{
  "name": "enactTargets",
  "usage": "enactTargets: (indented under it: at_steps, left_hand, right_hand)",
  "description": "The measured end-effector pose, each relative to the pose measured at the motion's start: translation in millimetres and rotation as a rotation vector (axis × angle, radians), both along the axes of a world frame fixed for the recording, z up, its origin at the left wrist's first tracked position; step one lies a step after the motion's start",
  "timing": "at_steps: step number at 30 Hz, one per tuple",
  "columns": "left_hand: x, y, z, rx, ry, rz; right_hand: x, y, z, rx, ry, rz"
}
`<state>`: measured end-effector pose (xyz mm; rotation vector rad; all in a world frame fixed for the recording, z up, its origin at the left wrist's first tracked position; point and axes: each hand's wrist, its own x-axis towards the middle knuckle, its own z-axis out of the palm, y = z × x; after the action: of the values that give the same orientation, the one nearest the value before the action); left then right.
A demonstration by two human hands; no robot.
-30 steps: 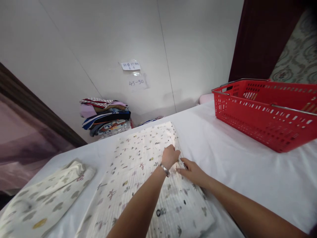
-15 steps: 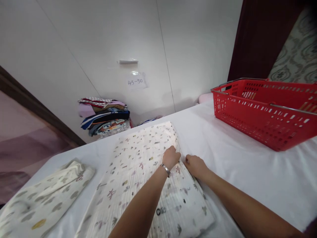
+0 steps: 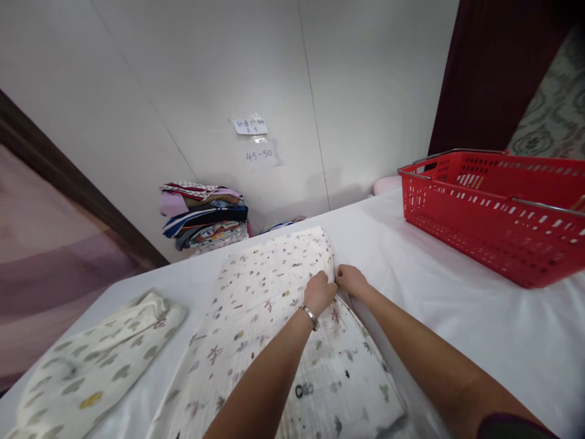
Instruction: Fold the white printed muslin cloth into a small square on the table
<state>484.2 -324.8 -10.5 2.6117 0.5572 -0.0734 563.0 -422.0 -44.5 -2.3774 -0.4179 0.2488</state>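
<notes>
A white muslin blanket point(image 3: 256, 323) with small printed motifs lies folded in layers on the table, its long side running away from me. My left hand point(image 3: 319, 294), with a silver bracelet at the wrist, is closed on the blanket's right edge about halfway along. Just beside it, my right hand point(image 3: 351, 280) is also closed at that same edge, its knuckles up and its fingertips mostly hidden. Between the two hands the edge layers are bunched and slightly raised.
A second white cloth with grey-green spots point(image 3: 100, 360) lies at the left. A red plastic basket point(image 3: 493, 225) with metal handles stands at the right on the white-covered table point(image 3: 388, 244). Behind the table rises a stack of folded clothes point(image 3: 205, 213) against the wall.
My right hand has shifted slightly up and left, closer to my left hand at the blanket's edge. The whole view has turned a little.
</notes>
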Motion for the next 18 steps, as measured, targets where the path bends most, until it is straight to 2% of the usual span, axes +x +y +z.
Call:
enactTargets:
  at_steps: [6,12,15,18]
  left_hand:
    - [-1.3,-6.2,-1.4,-0.020,-0.010,-0.007]
    - [-1.1,-2.0,9.7,0.019,-0.016,0.007]
    - [-3.5,0.1,14.0,0.094,-0.016,0.014]
    - [-4.8,-6.8,12.1,0.228,-0.017,-0.030]
  right_hand:
    - [-2.3,-13.3,-15.5,0.293,0.091,-0.079]
    - [-1.9,-19.6,-24.9,0.465,0.138,-0.105]
    - [-0.3,-19.5,-26.7,0.504,0.185,-0.110]
    - [-1.8,-18.7,-25.6,0.562,0.223,-0.105]
